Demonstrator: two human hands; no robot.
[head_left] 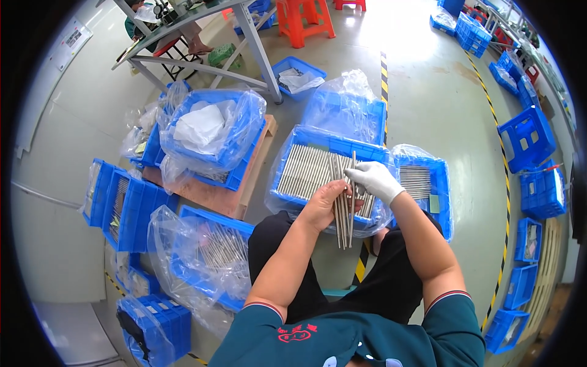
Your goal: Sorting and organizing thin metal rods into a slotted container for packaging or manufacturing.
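My bare left hand (323, 207) is closed around a bunch of thin metal rods (343, 229), held roughly upright with their lower ends sticking out below the fingers. In a white glove, my right hand (376, 181) pinches the upper part of one metal rod (353, 160) beside that bunch. Both hands are over the near side of a plastic-lined blue crate (313, 136), where many more metal rods (303, 174) lie side by side in a row. My hands and the held rods hide part of that row.
Right of it, another blue crate (441, 211) holds similar rods. At the left are a bagged crate of loose rods (220, 246) and crates stacked on a wooden pallet (254, 177). Farther off stand a metal-legged workbench (260, 52), a seated person and a red stool (299, 21).
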